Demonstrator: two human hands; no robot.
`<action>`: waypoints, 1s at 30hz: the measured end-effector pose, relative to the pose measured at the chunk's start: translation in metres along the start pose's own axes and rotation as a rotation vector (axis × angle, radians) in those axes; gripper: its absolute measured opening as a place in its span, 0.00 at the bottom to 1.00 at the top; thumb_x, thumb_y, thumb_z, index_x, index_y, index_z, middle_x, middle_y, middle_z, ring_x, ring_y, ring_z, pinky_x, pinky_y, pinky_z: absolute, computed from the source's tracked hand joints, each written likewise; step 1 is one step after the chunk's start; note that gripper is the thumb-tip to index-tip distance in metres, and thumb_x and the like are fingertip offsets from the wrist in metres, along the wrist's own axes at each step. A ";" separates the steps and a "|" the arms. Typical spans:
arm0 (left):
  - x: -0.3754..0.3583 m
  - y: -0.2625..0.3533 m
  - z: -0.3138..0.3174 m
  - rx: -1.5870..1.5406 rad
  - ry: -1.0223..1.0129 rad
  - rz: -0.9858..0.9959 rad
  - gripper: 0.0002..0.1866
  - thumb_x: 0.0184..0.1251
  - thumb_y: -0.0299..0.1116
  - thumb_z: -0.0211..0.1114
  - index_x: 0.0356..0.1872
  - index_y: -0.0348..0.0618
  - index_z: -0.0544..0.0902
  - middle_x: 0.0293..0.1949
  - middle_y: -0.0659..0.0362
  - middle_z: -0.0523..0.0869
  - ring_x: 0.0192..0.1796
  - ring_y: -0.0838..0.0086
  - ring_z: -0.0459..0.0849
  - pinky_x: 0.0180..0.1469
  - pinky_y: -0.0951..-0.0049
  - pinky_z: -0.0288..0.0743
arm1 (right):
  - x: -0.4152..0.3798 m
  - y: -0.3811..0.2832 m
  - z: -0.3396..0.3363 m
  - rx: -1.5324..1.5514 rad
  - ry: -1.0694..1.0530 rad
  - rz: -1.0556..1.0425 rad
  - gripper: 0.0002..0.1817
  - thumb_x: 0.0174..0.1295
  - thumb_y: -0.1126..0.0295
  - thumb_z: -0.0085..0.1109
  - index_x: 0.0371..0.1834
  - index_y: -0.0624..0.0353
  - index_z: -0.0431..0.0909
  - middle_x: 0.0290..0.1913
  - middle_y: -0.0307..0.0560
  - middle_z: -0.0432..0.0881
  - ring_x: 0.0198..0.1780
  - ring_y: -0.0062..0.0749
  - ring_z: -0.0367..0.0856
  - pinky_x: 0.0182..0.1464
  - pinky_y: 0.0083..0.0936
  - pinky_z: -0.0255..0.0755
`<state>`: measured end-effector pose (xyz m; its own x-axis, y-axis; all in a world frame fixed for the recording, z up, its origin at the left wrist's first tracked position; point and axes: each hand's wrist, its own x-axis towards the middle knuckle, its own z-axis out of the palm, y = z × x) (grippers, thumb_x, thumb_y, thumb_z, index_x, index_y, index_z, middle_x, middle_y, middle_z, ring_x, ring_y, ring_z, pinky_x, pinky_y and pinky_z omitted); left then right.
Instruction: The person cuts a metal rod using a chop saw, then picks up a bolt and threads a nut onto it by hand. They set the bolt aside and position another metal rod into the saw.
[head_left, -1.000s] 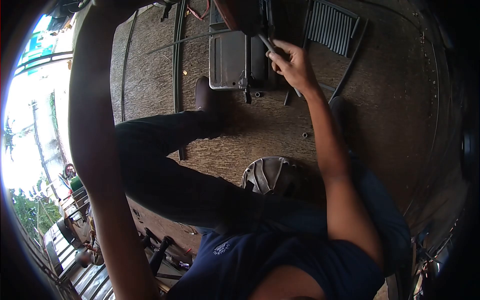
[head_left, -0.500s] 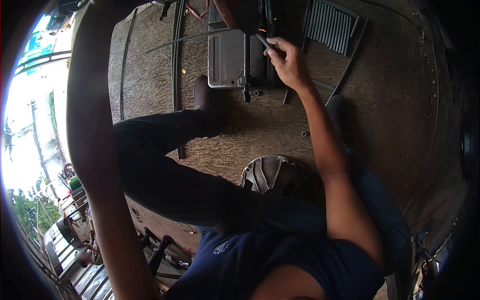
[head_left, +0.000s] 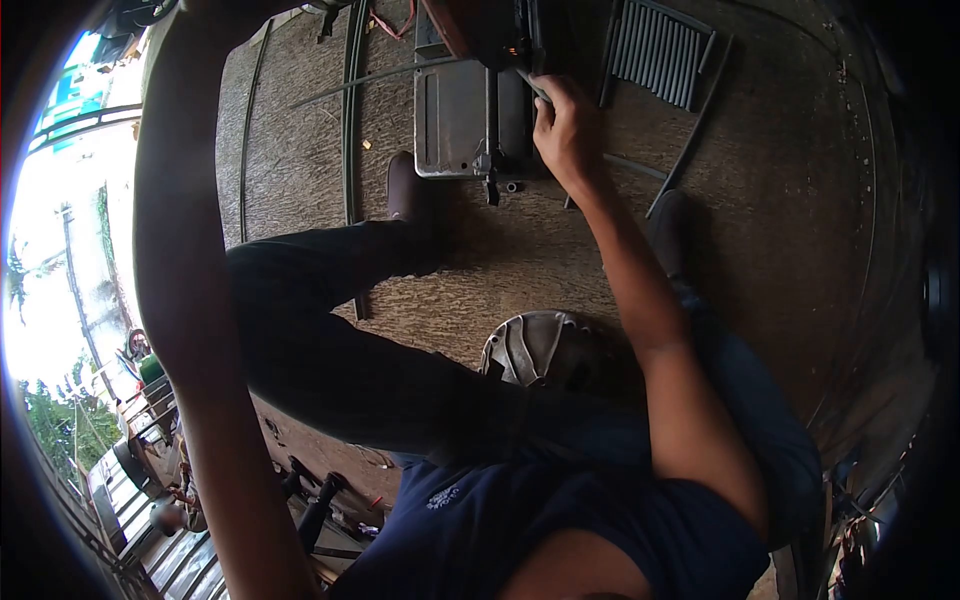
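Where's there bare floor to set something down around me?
Widest is the dark floor right of the long bar and right shoe. A smaller patch lies between the metal base and ribbed piece, left of the right forearm. It's crowded where the right hand holds a rod near sparks, beside the metal base.

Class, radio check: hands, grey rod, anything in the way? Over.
Right hand grips grey rod. Left hand's grip not visible. Orange glow near rod's upper end, possible hazard.
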<state>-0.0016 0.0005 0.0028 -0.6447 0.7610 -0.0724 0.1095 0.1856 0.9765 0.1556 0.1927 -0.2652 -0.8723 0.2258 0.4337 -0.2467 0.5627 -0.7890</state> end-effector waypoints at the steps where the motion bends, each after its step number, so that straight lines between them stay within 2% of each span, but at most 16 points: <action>1: 0.000 0.000 0.000 0.000 0.000 0.001 0.21 0.71 0.38 0.57 0.62 0.42 0.74 0.36 0.66 0.75 0.37 0.82 0.73 0.51 0.74 0.76 | -0.002 0.001 0.002 -0.018 0.010 0.002 0.13 0.57 0.85 0.57 0.45 0.62 0.79 0.41 0.54 0.82 0.43 0.50 0.83 0.44 0.37 0.78; 3: 0.000 0.000 0.001 0.876 0.075 0.045 0.21 0.74 0.39 0.52 0.63 0.41 0.73 0.33 0.66 0.71 0.34 0.81 0.69 0.54 0.73 0.76 | -0.005 0.003 0.006 -0.035 0.022 0.003 0.13 0.57 0.85 0.56 0.45 0.62 0.79 0.40 0.54 0.81 0.42 0.50 0.82 0.44 0.37 0.78; 4: 0.002 -0.006 0.000 0.876 0.074 0.045 0.21 0.74 0.39 0.52 0.63 0.41 0.73 0.33 0.66 0.71 0.34 0.81 0.69 0.54 0.73 0.76 | -0.006 0.004 0.007 -0.046 0.022 0.004 0.13 0.56 0.85 0.57 0.45 0.63 0.79 0.41 0.53 0.81 0.43 0.50 0.82 0.45 0.37 0.77; 7: 0.003 -0.016 0.002 0.542 0.053 0.237 0.23 0.74 0.42 0.48 0.64 0.41 0.72 0.31 0.67 0.72 0.35 0.81 0.71 0.60 0.64 0.76 | -0.008 0.007 0.010 -0.059 0.023 0.001 0.14 0.55 0.85 0.58 0.45 0.64 0.79 0.43 0.54 0.81 0.45 0.50 0.82 0.46 0.37 0.76; 9: -0.008 0.007 0.022 -0.366 0.006 -0.027 0.24 0.74 0.44 0.46 0.63 0.40 0.72 0.33 0.67 0.72 0.37 0.82 0.73 0.66 0.55 0.72 | -0.009 0.006 0.010 -0.060 0.023 -0.003 0.14 0.55 0.85 0.58 0.45 0.65 0.79 0.43 0.54 0.81 0.46 0.50 0.82 0.47 0.37 0.76; 10: -0.003 0.019 0.036 -0.366 0.006 -0.027 0.24 0.74 0.44 0.46 0.63 0.40 0.72 0.33 0.67 0.72 0.37 0.82 0.73 0.66 0.55 0.72 | -0.008 0.005 0.009 -0.029 0.028 0.004 0.13 0.56 0.85 0.58 0.45 0.65 0.79 0.42 0.54 0.81 0.44 0.49 0.83 0.45 0.36 0.76; 11: 0.007 0.032 0.054 -0.327 0.296 -0.169 0.25 0.73 0.44 0.47 0.63 0.40 0.72 0.32 0.67 0.72 0.37 0.83 0.73 0.68 0.52 0.69 | -0.008 0.004 0.009 0.003 0.034 0.011 0.13 0.57 0.85 0.58 0.45 0.65 0.79 0.42 0.54 0.82 0.43 0.48 0.83 0.44 0.35 0.77; 13: 0.006 0.031 0.048 -0.281 0.587 -0.310 0.25 0.72 0.45 0.48 0.62 0.40 0.73 0.31 0.68 0.71 0.37 0.83 0.74 0.70 0.49 0.67 | -0.007 0.008 0.008 0.043 0.012 0.043 0.13 0.58 0.84 0.59 0.46 0.65 0.79 0.40 0.52 0.82 0.39 0.42 0.83 0.41 0.31 0.77; 15: -0.005 0.004 0.003 -0.349 -0.020 -0.104 0.24 0.71 0.45 0.53 0.62 0.40 0.73 0.33 0.68 0.72 0.36 0.83 0.73 0.64 0.59 0.72 | -0.007 0.011 0.005 0.082 -0.010 0.075 0.13 0.58 0.83 0.59 0.48 0.65 0.78 0.39 0.50 0.83 0.36 0.35 0.84 0.37 0.27 0.76; 16: -0.001 -0.001 0.002 -0.349 -0.019 -0.104 0.24 0.71 0.45 0.53 0.62 0.40 0.73 0.33 0.68 0.72 0.36 0.83 0.73 0.64 0.59 0.72 | -0.007 0.012 0.004 0.138 -0.067 0.140 0.14 0.60 0.82 0.60 0.50 0.64 0.78 0.38 0.47 0.83 0.32 0.27 0.81 0.35 0.23 0.74; 18: 0.005 -0.008 -0.002 0.632 0.002 0.215 0.24 0.69 0.43 0.60 0.61 0.42 0.74 0.31 0.70 0.71 0.32 0.83 0.70 0.54 0.71 0.75 | -0.007 0.014 0.000 0.196 -0.122 0.205 0.14 0.61 0.81 0.60 0.51 0.64 0.79 0.37 0.43 0.84 0.29 0.20 0.78 0.32 0.19 0.72; 22: 0.002 0.010 0.019 0.988 0.048 0.141 0.25 0.65 0.40 0.66 0.61 0.42 0.74 0.31 0.70 0.68 0.31 0.82 0.67 0.46 0.77 0.72 | -0.005 0.021 -0.008 0.423 -0.242 0.329 0.15 0.64 0.79 0.58 0.54 0.63 0.79 0.37 0.40 0.85 0.28 0.14 0.74 0.30 0.16 0.70; 25: 0.001 0.012 0.021 1.582 0.103 0.441 0.26 0.62 0.38 0.70 0.60 0.41 0.75 0.33 0.68 0.72 0.34 0.83 0.69 0.47 0.76 0.72 | -0.004 0.023 -0.011 0.465 -0.281 0.357 0.14 0.65 0.78 0.58 0.54 0.63 0.79 0.36 0.41 0.86 0.27 0.14 0.74 0.30 0.18 0.70; 26: 0.001 0.011 0.012 0.644 0.105 0.132 0.29 0.58 0.36 0.73 0.60 0.41 0.75 0.37 0.66 0.75 0.37 0.82 0.71 0.46 0.76 0.72 | -0.004 0.022 -0.012 0.466 -0.292 0.361 0.14 0.66 0.77 0.57 0.55 0.64 0.79 0.37 0.41 0.86 0.26 0.14 0.74 0.29 0.18 0.70; 28: 0.004 0.006 0.009 -0.299 0.091 -0.166 0.32 0.54 0.34 0.77 0.60 0.41 0.75 0.41 0.64 0.78 0.39 0.81 0.72 0.46 0.76 0.71 | -0.004 0.028 -0.009 0.474 -0.295 0.348 0.14 0.66 0.77 0.57 0.55 0.64 0.78 0.36 0.40 0.86 0.26 0.15 0.73 0.30 0.18 0.70; 30: 0.006 -0.004 0.012 1.411 0.065 0.567 0.29 0.60 0.38 0.72 0.61 0.40 0.74 0.46 0.63 0.79 0.43 0.79 0.74 0.50 0.72 0.74 | -0.003 0.033 -0.007 0.482 -0.298 0.333 0.15 0.67 0.76 0.56 0.55 0.65 0.78 0.36 0.40 0.87 0.26 0.15 0.73 0.30 0.18 0.70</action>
<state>0.0036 0.0116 -0.0037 -0.2973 0.9131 0.2791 0.9332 0.3397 -0.1172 0.1530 0.2160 -0.2896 -0.9972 0.0579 0.0482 -0.0444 0.0659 -0.9968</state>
